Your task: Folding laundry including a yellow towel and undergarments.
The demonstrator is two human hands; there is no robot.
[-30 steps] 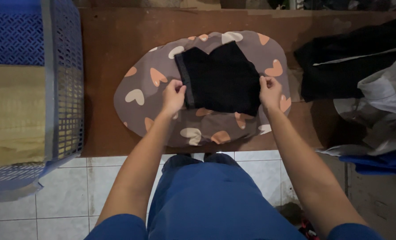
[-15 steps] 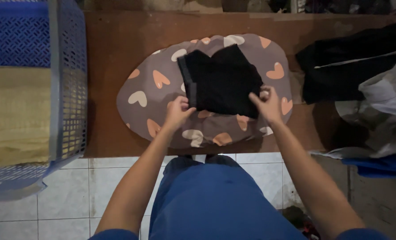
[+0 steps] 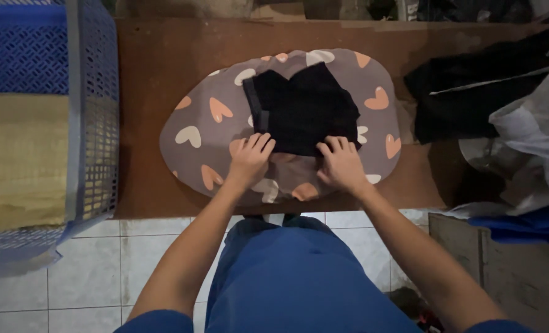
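Note:
A folded black garment lies on a grey oval cushion printed with pink and white hearts, which rests on a brown wooden table. My left hand presses flat at the garment's near left corner, fingers together on the cloth edge. My right hand lies at the near right corner, fingertips on the black fabric. Neither hand grips anything that I can make out.
A blue plastic laundry basket with a yellowish cloth inside stands at the left. A pile of black and light clothes lies at the right. White floor tiles show below the table edge.
Both hands have slid from the garment's side edges down to its near edge and moved closer together. The garment looks more compact.

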